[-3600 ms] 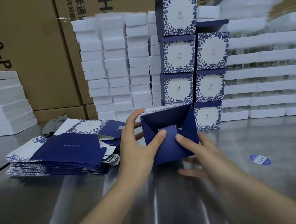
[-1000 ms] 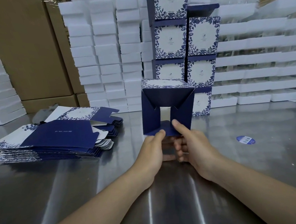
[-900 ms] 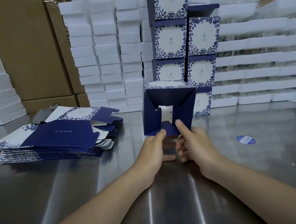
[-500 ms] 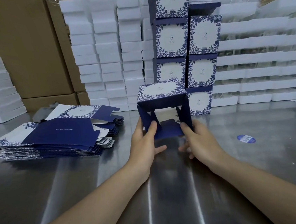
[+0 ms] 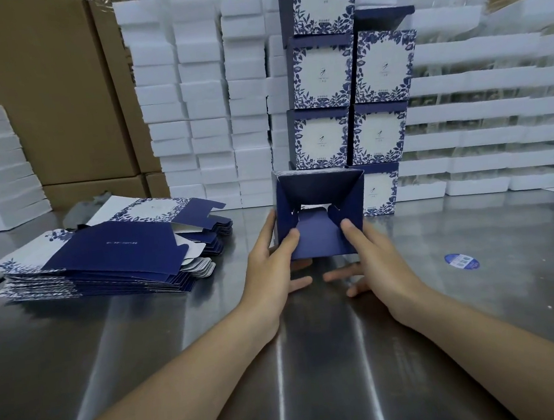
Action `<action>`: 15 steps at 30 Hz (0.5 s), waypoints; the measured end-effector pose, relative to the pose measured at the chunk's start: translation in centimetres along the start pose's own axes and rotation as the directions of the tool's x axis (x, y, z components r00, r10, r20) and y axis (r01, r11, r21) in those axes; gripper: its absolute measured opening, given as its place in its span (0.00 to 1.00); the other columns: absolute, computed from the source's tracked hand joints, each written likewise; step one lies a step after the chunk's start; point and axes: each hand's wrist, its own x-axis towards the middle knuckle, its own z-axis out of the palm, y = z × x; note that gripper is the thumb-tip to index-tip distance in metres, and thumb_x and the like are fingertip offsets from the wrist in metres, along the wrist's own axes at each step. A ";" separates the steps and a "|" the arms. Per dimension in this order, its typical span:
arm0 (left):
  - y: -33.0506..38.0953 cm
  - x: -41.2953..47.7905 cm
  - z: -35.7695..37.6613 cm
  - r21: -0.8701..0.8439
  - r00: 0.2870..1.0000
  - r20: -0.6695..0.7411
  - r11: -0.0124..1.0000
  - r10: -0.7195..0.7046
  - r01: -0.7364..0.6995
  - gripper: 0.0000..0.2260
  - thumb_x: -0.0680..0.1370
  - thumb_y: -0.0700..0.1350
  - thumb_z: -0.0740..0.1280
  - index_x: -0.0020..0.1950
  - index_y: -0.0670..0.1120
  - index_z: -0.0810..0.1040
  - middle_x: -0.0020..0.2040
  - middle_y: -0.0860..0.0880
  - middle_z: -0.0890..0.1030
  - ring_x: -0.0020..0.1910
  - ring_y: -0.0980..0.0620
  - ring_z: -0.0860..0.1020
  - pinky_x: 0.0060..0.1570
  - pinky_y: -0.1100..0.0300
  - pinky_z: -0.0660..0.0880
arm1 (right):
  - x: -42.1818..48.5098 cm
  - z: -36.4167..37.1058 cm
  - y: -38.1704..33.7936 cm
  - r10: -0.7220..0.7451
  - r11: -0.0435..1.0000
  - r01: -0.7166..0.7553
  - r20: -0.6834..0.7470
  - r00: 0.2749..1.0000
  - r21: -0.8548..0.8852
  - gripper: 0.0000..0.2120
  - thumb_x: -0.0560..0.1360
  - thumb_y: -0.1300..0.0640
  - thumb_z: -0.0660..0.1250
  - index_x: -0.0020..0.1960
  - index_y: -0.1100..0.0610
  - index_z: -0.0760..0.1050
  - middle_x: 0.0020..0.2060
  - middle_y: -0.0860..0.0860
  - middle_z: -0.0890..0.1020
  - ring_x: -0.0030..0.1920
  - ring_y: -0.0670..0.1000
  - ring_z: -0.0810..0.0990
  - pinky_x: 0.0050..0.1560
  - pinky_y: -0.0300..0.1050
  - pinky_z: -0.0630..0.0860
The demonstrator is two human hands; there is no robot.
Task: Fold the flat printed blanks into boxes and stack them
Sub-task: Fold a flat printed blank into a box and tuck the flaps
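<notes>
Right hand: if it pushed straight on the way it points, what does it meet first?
The half-folded box, which the right hand holds with its thumb on a flap. Behind that stands the stack of finished boxes; the gap between them is unclear.

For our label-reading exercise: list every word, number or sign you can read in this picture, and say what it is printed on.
"0-P", start cut off by the frame: brown carton, far left.
Small logo and print, too small to read: stacked boxes.
Pale line of print, too small: top flat blank.
Blurred print: blue sticker on the table.
</notes>
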 end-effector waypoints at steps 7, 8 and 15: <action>0.1 0.0 0.1 -0.021 1.000 -0.008 1.000 -0.013 0.013 0.20 0.85 0.56 0.65 0.77 0.67 0.69 0.66 0.56 0.83 0.55 0.48 0.87 0.43 0.52 0.84 | -0.2 0.2 -0.1 -0.012 1.000 0.012 -0.005 1.000 -0.017 0.16 0.88 0.44 0.57 0.69 0.50 0.75 0.61 0.43 0.84 0.41 0.59 0.90 0.25 0.43 0.73; 0.1 0.0 0.0 -0.035 1.000 -0.013 0.999 -0.027 0.026 0.19 0.85 0.57 0.65 0.76 0.67 0.70 0.65 0.56 0.83 0.54 0.47 0.87 0.42 0.52 0.85 | -0.3 0.2 -0.1 -0.021 1.000 0.021 0.003 1.000 -0.016 0.16 0.87 0.44 0.58 0.68 0.48 0.76 0.60 0.42 0.84 0.41 0.59 0.90 0.25 0.43 0.73; 0.0 0.1 -0.4 -0.029 0.999 0.023 0.999 -0.042 0.042 0.23 0.79 0.57 0.74 0.72 0.66 0.71 0.57 0.60 0.86 0.51 0.50 0.88 0.44 0.48 0.86 | -0.4 0.1 0.1 -0.077 0.996 0.079 0.061 0.995 -0.047 0.16 0.83 0.41 0.66 0.69 0.44 0.74 0.51 0.39 0.87 0.42 0.58 0.90 0.27 0.45 0.75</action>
